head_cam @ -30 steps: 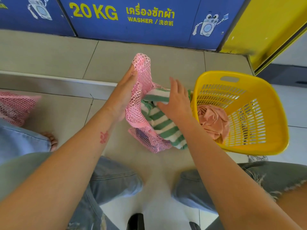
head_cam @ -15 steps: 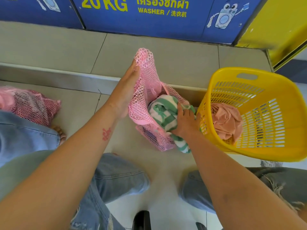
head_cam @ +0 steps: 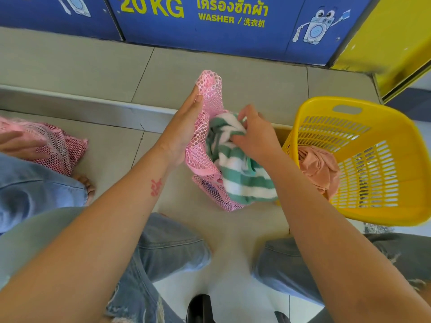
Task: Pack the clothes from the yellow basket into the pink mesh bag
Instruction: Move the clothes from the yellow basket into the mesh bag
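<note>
My left hand holds up the rim of the pink mesh bag, its fingers straight along the netting and the thumb hidden behind it. A green and white striped garment lies half inside the bag's mouth, its lower part hanging out. My right hand grips the top of that garment with curled fingers, inside the bag's opening. The yellow basket stands tilted at the right, a peach-pink garment bunched in its near corner.
Another person sits at the left, a hand on a second pink mesh bag, a bare foot beside it. Blue washer panels line the back above a tiled step. My knees in jeans frame the floor below.
My right hand has risen from the lower part of the striped garment to its top and now grips it. The left hand has kept the bag's rim raised. The camera moved slightly.
</note>
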Tool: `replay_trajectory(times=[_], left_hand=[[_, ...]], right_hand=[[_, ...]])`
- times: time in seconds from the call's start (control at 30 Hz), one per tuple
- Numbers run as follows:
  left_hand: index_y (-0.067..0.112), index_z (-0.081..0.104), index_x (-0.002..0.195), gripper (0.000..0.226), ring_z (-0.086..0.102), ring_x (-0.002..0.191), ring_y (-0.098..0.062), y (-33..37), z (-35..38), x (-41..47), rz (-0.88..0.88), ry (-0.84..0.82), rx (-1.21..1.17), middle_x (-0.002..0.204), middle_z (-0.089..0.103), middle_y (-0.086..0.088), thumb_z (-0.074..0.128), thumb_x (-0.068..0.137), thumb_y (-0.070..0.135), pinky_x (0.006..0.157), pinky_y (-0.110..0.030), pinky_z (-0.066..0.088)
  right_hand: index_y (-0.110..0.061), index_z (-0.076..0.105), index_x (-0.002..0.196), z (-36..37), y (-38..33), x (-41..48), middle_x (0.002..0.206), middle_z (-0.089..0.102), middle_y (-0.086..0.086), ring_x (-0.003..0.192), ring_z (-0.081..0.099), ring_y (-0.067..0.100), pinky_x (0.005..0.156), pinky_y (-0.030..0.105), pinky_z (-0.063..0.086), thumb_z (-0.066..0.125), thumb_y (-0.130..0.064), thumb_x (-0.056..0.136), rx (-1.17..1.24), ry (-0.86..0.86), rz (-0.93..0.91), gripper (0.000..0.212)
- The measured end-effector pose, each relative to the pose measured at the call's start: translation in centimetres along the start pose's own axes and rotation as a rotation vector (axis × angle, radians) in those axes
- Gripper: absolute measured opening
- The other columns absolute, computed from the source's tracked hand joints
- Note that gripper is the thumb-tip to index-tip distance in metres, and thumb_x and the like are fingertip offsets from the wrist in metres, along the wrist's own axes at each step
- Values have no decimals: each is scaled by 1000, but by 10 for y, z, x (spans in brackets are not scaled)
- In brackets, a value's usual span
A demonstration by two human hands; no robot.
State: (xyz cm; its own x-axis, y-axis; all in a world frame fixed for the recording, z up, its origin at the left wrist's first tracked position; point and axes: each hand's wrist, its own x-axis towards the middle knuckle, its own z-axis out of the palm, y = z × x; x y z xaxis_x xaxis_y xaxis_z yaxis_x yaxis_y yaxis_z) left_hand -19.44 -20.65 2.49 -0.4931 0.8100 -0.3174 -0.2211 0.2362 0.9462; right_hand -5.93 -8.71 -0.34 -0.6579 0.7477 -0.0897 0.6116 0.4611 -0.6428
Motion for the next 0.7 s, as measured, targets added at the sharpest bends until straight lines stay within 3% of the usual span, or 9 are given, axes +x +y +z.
replay_trajectory(times=[0.13, 0.23, 0.33, 0.37, 0.43, 0.47, 0.57, 0.7], left_hand=[[42, 39, 148, 48, 51, 137, -16, 1, 4, 0, 19, -35, -30, 152, 49, 8, 44, 101, 49, 116, -48, 38], [45, 34, 150, 47, 52, 134, -16, -3, 1, 2, -3, -31, -44, 148, 51, 8, 40, 104, 46, 114, -47, 41], [50, 29, 150, 58, 37, 147, -17, -7, -8, 6, -10, -26, -41, 161, 35, 13, 46, 95, 58, 120, -53, 29], [49, 28, 151, 59, 35, 148, -16, -9, -9, 8, -4, -23, -45, 162, 33, 14, 46, 96, 57, 121, -53, 27], [46, 24, 154, 57, 31, 149, -14, -9, -9, 10, 13, -14, -35, 163, 29, 15, 42, 100, 54, 123, -52, 24], [45, 23, 154, 57, 29, 150, -13, -8, -9, 10, 20, -6, -30, 164, 28, 15, 41, 101, 53, 123, -52, 23], [48, 23, 153, 61, 28, 151, -15, -1, -9, 11, 27, -3, -38, 164, 26, 16, 43, 96, 57, 122, -54, 24], [48, 23, 153, 57, 25, 152, -13, 12, -6, 8, 54, -17, 39, 165, 24, 16, 40, 99, 56, 123, -53, 22]], right_hand=[[-20, 49, 107, 13, -25, 13, 105, 61, 0, 85, 59, 15, 72, 29, 50, 67, -23, 87, 302, 94, 51, 27], [-21, 49, 129, 39, -27, 6, 115, 60, -7, 91, 59, 7, 73, 19, 49, 59, -23, 93, 448, -87, 25, 37], [-27, 36, 146, 66, -9, -4, 124, 61, 2, 94, 61, 15, 77, 29, 49, 50, -24, 98, 227, -273, -117, 51], [-30, 29, 150, 74, 2, -5, 136, 55, 7, 109, 59, 19, 87, 35, 49, 47, -25, 99, 74, -331, -184, 54], [-34, 16, 153, 88, 28, -3, 161, 22, 4, 145, 26, 22, 116, 47, 27, 41, -28, 100, -297, -439, -278, 58], [-36, 12, 153, 93, 40, -2, 163, 11, 0, 150, 12, 21, 120, 51, 14, 38, -31, 100, -442, -466, -285, 59], [-43, 11, 151, 101, 61, 2, 163, 9, -4, 151, 4, 22, 118, 57, -2, 43, -42, 97, -671, -435, -208, 63], [-36, 12, 153, 91, 64, 12, 164, 5, 2, 150, 8, 29, 116, 64, 1, 47, -34, 94, -725, -365, 112, 68]])
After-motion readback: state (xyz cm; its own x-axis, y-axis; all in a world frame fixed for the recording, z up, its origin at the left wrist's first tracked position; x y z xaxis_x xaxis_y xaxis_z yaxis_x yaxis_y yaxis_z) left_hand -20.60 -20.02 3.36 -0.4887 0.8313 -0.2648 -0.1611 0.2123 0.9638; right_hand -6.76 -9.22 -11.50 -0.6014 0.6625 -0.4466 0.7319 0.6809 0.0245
